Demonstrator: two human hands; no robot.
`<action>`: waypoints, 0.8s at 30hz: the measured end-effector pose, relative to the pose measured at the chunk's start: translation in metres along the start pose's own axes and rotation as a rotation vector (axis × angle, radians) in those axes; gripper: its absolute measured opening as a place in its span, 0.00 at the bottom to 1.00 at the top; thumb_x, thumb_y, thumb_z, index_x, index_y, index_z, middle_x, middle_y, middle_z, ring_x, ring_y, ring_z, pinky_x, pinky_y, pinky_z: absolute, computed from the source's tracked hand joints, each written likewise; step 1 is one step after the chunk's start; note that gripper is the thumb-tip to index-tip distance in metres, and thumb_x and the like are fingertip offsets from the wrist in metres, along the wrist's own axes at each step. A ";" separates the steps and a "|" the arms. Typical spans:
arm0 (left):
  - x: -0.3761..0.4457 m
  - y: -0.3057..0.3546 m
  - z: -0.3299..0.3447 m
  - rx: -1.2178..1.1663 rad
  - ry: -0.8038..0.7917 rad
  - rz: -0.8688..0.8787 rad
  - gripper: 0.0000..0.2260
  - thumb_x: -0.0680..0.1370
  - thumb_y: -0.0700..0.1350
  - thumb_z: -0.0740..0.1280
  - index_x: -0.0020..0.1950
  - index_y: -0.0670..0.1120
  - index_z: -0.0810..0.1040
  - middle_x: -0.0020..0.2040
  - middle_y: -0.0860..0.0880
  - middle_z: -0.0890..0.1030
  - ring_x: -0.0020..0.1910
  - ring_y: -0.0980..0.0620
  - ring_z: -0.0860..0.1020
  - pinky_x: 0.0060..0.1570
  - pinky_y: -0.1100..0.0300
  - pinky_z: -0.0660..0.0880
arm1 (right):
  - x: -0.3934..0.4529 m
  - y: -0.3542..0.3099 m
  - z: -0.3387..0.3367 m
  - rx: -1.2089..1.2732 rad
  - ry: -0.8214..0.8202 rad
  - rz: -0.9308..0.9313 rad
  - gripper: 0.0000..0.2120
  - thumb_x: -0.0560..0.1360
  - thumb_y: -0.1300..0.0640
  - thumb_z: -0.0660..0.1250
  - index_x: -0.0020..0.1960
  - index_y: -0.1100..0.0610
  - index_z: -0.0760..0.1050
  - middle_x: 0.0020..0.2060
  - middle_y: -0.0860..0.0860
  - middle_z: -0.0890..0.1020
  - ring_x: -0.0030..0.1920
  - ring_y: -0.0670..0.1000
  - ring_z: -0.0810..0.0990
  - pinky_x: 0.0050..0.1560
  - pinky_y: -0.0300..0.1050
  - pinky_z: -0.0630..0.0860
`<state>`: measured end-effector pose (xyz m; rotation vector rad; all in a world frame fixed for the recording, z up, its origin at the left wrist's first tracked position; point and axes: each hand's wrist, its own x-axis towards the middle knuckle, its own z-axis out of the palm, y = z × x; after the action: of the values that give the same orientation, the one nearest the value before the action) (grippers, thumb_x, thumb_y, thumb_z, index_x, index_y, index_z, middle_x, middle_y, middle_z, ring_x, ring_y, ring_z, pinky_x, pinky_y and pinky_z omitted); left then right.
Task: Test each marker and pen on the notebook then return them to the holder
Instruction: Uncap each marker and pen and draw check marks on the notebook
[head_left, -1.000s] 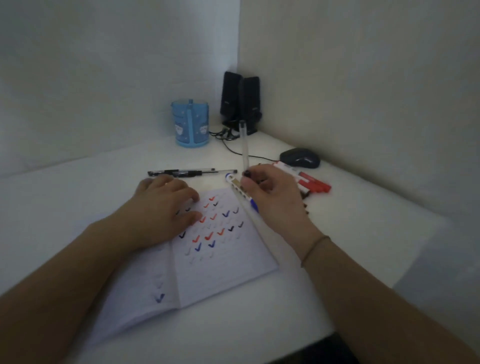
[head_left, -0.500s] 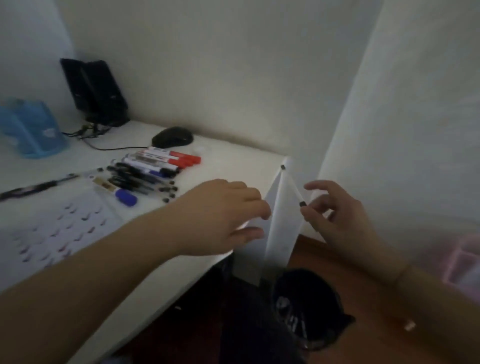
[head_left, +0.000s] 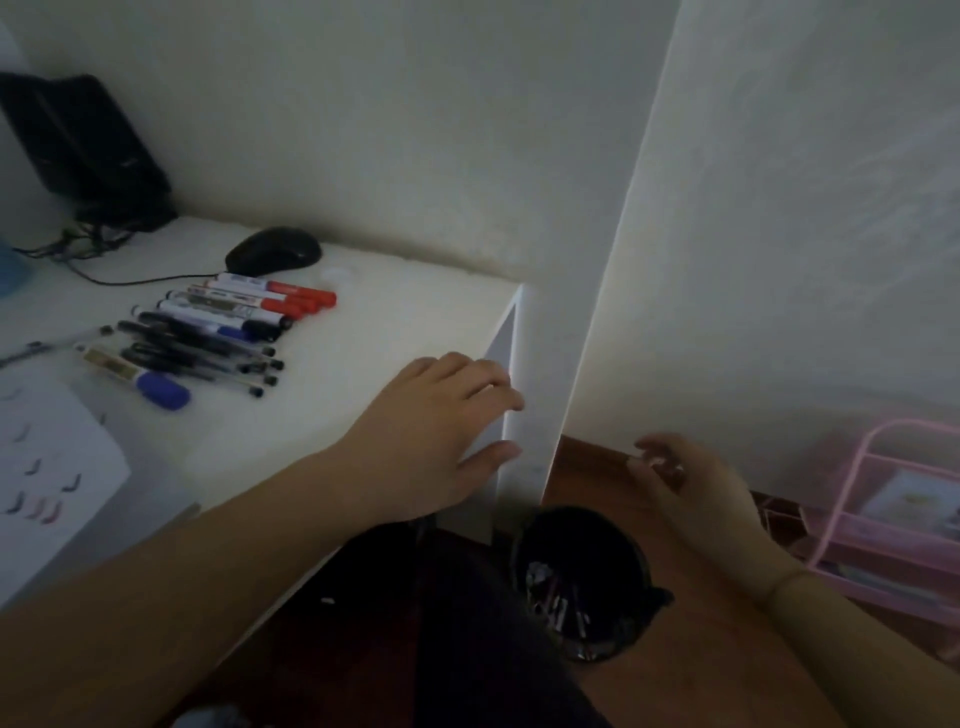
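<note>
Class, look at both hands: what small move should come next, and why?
Probably lift the right hand to the desk for another of the pens: it hovers over the black container on the floor, apparently empty, while pens and markers lie beside the notebook.

Red-capped markers, black mouse, pink wire rack, black bin

Bare desk right of markers
</note>
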<state>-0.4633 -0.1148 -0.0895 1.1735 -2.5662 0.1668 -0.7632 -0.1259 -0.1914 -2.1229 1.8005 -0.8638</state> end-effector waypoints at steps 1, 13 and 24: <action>-0.001 -0.003 0.000 -0.027 0.009 -0.053 0.18 0.77 0.59 0.58 0.62 0.52 0.73 0.61 0.53 0.74 0.59 0.52 0.72 0.58 0.51 0.72 | 0.005 -0.006 0.001 0.027 0.018 -0.011 0.10 0.73 0.49 0.68 0.53 0.49 0.76 0.40 0.39 0.78 0.44 0.47 0.79 0.41 0.48 0.78; -0.064 -0.048 -0.044 0.043 -0.024 -0.329 0.22 0.78 0.61 0.54 0.67 0.52 0.68 0.72 0.50 0.64 0.70 0.47 0.64 0.66 0.46 0.65 | 0.041 -0.139 0.015 0.373 0.126 -0.359 0.11 0.72 0.45 0.62 0.50 0.48 0.77 0.41 0.45 0.80 0.43 0.45 0.78 0.41 0.34 0.71; -0.201 -0.081 -0.107 0.159 -0.103 -0.813 0.34 0.74 0.70 0.41 0.74 0.54 0.60 0.74 0.53 0.63 0.71 0.52 0.64 0.69 0.51 0.64 | 0.059 -0.324 0.077 0.506 0.037 -0.825 0.09 0.75 0.50 0.64 0.48 0.53 0.79 0.43 0.41 0.78 0.45 0.41 0.75 0.47 0.31 0.70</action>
<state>-0.2535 0.0007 -0.0570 2.2120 -1.9656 0.1187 -0.4489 -0.1262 -0.0660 -2.4478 0.5364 -1.3449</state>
